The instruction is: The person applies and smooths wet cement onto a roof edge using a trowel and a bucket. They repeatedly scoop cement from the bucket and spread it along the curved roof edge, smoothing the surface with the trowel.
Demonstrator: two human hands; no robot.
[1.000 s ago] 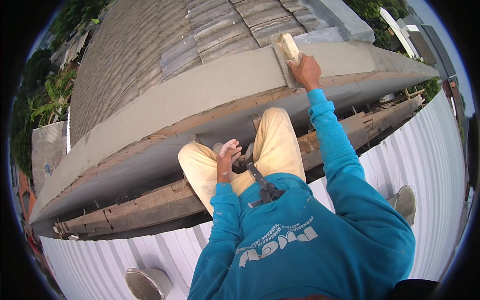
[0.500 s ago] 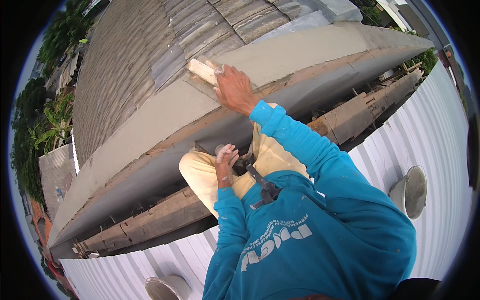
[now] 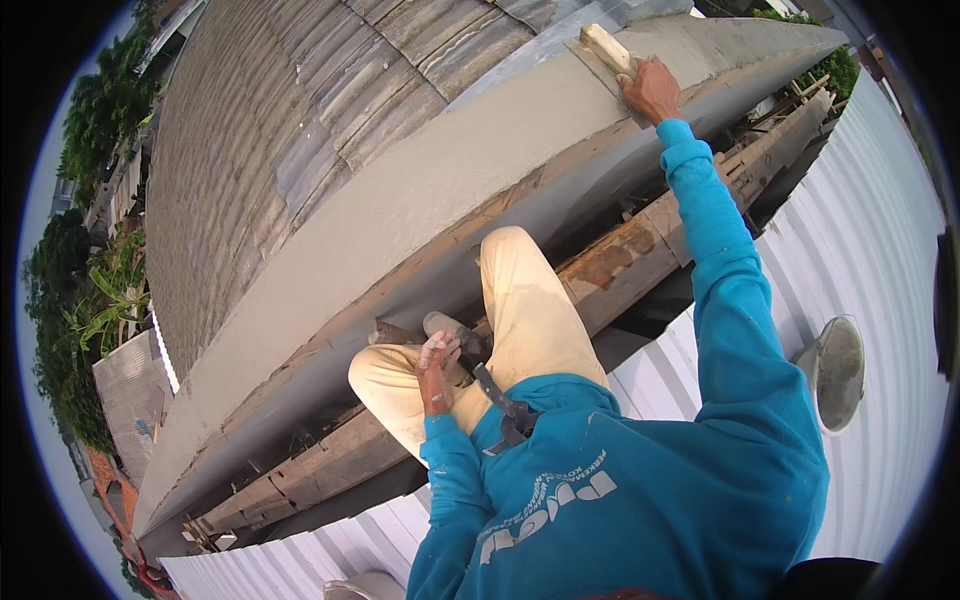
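the right hand (image 3: 650,88) is stretched far out, its grip clamped on a pale wooden float (image 3: 606,46) that lies flat on the grey cement ledge (image 3: 400,210), at the ledge's far end. the left hand (image 3: 436,368) is drawn in close to the body, its grip closed on a small tool handle (image 3: 450,330) resting against the cream trousers (image 3: 520,320); what the tool is cannot be told.

the likely trouble is the long reach: with the right arm fully out, weight tips toward the ledge, and a knee could slip on the worn timber beam (image 3: 600,270) just below that grip. pressing the float's edge unevenly could gouge the smooth surface near the grip. the ribbed white metal roof (image 3: 880,240) behind the body offers little footing.

no packages or signs show. the only marking is white print across the front of the teal sweatshirt (image 3: 640,500), well below both grips. a round metal dish (image 3: 838,372) sits on the white roof, right of the outstretched arm.
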